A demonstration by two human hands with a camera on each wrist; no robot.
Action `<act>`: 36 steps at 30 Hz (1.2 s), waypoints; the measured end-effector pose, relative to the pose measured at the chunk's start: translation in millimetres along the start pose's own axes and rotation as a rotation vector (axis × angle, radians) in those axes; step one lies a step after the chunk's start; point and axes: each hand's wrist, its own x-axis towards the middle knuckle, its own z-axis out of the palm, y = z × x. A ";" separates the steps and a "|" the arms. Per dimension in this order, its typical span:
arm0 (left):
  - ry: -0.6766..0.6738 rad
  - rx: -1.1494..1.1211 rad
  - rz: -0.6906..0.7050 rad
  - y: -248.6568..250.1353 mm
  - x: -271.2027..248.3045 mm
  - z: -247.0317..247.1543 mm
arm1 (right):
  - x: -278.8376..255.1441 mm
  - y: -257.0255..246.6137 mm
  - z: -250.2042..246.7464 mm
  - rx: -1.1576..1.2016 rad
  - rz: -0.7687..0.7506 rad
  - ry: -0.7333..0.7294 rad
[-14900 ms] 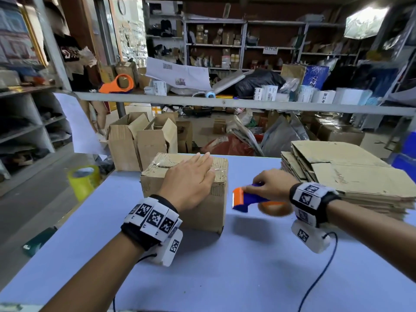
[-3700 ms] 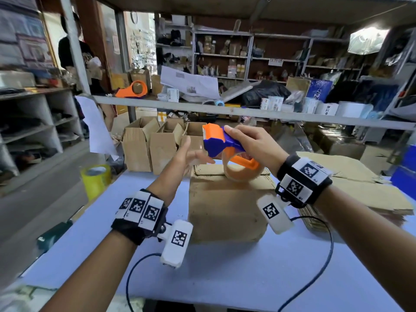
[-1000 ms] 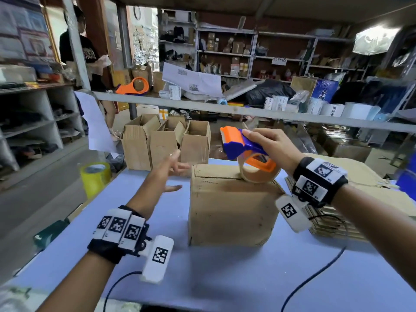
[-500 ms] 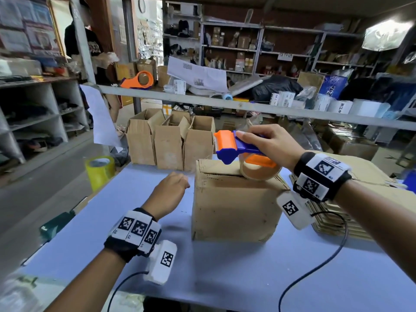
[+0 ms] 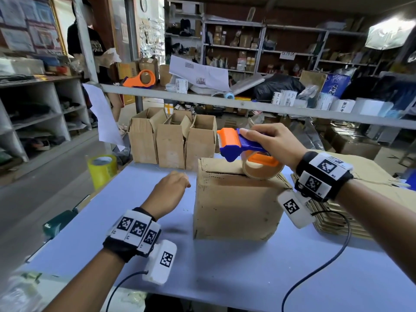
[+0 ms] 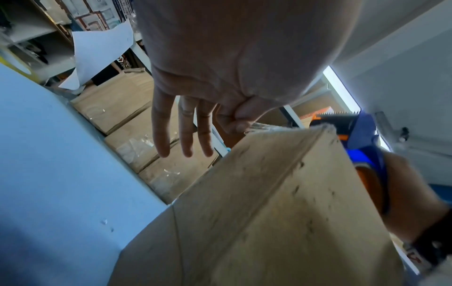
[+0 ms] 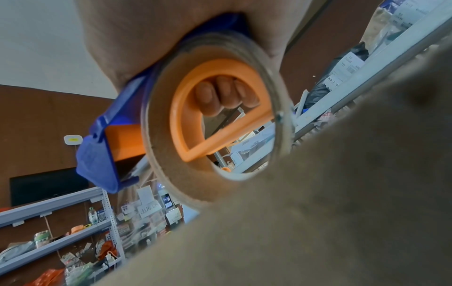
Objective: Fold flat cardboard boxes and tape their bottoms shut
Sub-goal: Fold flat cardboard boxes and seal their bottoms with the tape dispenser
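A folded cardboard box [image 5: 236, 206] stands on the blue table [image 5: 225, 266], flaps up with an open seam. My right hand [image 5: 270, 140] grips the orange-and-blue tape dispenser [image 5: 238, 145], and its brown tape roll [image 5: 263, 170] rests on the box top near the right edge, mouth pointing left. Through the roll [image 7: 215, 116] my curled fingers [image 7: 225, 94] show inside the handle. My left hand [image 5: 171, 190] hovers by the box's upper left edge. There thumb and index finger [image 6: 229, 120] pinch what looks like a clear tape end [image 6: 264, 126] at the box [image 6: 269, 212] corner, other fingers straight.
Three open folded boxes [image 5: 171, 140] line the table's far edge. A stack of flat cardboard [image 5: 371, 174] lies right of the box. A yellow tape roll [image 5: 102, 170] sits off the table's left edge. A grey shelf rail [image 5: 225, 102] crosses overhead. A person [image 5: 90, 41] stands back left.
My left hand has come back from an open reach beyond the box and closed thumb to index beside its upper left edge. The dispenser has sunk onto the box top.
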 end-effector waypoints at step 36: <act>0.028 -0.088 -0.124 55.8 42.2 37.8 | 13.4 -4.8 -1.1 -0.320 0.016 0.048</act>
